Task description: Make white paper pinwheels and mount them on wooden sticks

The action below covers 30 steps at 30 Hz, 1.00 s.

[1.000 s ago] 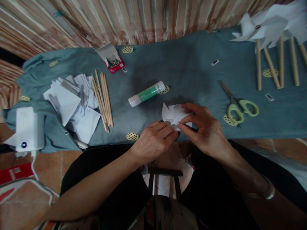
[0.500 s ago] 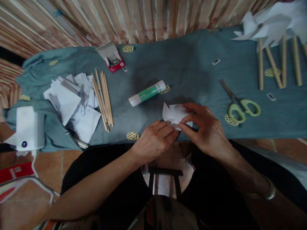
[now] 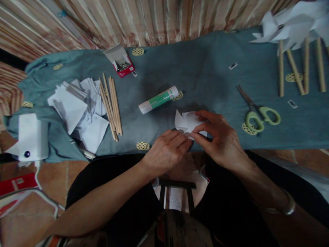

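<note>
White paper, creased and partly folded, sits between my two hands, on the near side of the glue stick and a little to its right. With my right hand I pinch it, thumb and one finger closed near its middle, while another finger reaches across the far part. My left hand is curled, its fingers bunched over the near left part of the paper; the thumb is out of sight beneath, so I cannot tell whether it pinches there or only presses. I take the step in hand to be gathering folds at the middle, and I'd say the next move calls for keeping those layers trapped with a light touch, since thin paper would likely spring open or crumple. Outward from there, the green-handled scissors lie to the right of the glue stick, and white pinwheels farther right and beyond it. To its left come slim wooden sticks, then a heap of loose sheets. Beyond it, somewhat left, stands an open red-and-white box of small metal pieces, on the same teal cloth.
</note>
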Motion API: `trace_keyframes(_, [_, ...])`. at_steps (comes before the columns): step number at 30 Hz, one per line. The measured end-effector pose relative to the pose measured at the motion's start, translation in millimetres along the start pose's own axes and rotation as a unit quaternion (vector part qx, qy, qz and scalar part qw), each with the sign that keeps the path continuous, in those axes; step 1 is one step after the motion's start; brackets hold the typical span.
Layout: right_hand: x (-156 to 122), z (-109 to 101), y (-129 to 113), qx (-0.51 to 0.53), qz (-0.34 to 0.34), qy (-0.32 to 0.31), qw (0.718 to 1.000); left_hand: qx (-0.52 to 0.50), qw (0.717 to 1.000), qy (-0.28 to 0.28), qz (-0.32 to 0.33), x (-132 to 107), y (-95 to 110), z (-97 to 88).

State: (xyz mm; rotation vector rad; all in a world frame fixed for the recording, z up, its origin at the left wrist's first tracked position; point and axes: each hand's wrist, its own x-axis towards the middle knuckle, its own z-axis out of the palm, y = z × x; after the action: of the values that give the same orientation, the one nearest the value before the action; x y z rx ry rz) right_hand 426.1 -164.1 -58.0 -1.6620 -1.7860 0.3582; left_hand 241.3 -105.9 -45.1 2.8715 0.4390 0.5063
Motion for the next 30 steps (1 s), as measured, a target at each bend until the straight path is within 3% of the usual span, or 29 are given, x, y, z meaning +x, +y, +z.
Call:
trace_keyframes(7, [-0.1, -4.9, -0.5, -0.003, 0.015, -0.004, 1.000, -0.009, 0.999, -0.040, -0.016, -0.5, 0.7, -1.6])
trace_keyframes(24, [-2.5, -2.0, -2.4, -0.018, 0.014, -0.004, 1.000, -0.001, 1.000, -0.019, -0.005, -0.6, -0.3, 0.1])
trace_keyframes(30, [-2.8, -1.7, -2.3, -0.032, 0.000, -0.001, 0.999, 0.001, 0.999, -0.040, -0.005, -0.1, -0.2, -1.2])
